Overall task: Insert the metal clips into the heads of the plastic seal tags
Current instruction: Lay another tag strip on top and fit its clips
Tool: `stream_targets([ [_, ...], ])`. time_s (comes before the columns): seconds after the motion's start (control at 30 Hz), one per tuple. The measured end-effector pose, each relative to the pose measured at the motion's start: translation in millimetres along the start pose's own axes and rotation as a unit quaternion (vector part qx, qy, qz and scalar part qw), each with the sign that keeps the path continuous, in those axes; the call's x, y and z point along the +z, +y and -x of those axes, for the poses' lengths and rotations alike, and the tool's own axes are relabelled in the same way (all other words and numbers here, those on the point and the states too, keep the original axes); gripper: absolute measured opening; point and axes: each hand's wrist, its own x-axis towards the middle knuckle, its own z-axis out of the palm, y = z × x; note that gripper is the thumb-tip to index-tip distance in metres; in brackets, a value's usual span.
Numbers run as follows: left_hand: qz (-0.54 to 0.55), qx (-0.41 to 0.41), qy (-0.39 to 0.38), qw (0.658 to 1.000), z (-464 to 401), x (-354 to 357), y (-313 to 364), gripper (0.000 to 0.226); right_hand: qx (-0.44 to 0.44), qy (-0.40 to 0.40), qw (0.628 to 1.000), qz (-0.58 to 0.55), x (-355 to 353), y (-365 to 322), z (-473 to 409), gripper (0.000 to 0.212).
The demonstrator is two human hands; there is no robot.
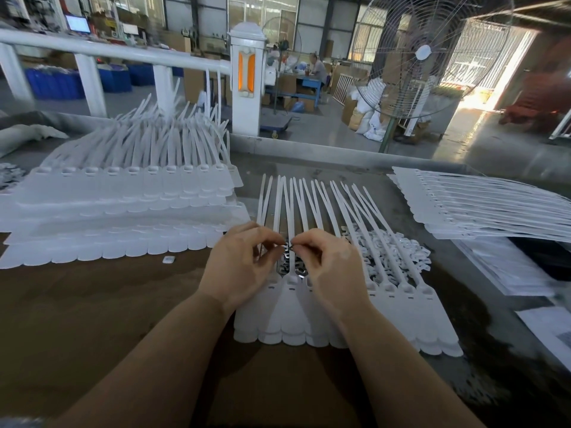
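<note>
A strip of joined white plastic seal tags [398, 316] lies flat in front of me, tails pointing away. My left hand [239, 267] and my right hand [332, 267] hover over its middle, fingertips meeting. Between them they pinch a small shiny metal clip [289, 246] just above the tag heads. More metal clips [298, 268] lie on the tags under my fingers. A heap of loose clips [398, 245] rests on the tails at the right.
A tall stack of tag strips [123, 205] fills the left of the table. Another stack [482, 205] lies at the right. One small white piece [169, 259] sits alone on the brown tabletop [92, 319]. A big fan [423, 54] stands beyond the far edge.
</note>
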Motion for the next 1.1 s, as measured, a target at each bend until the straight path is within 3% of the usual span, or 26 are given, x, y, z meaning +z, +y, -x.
stream_targets([
  [0.33, 0.123, -0.069, -0.038, 0.989, -1, -3, 4, 0.012, -0.012, -0.011, 0.999, -0.038, 1, -1, 0, 0.008],
  [0.9, 0.144, -0.151, 0.014, 0.978, -5, -11, 4, 0.019, 0.011, 0.027, 0.999, -0.016, 5, 4, -1, 0.006],
  [1.1, 0.144, -0.185, -0.028, 0.972, 3, -28, 1, 0.013, 0.013, 0.027, 0.999, -0.012, 6, 5, 0, 0.007],
])
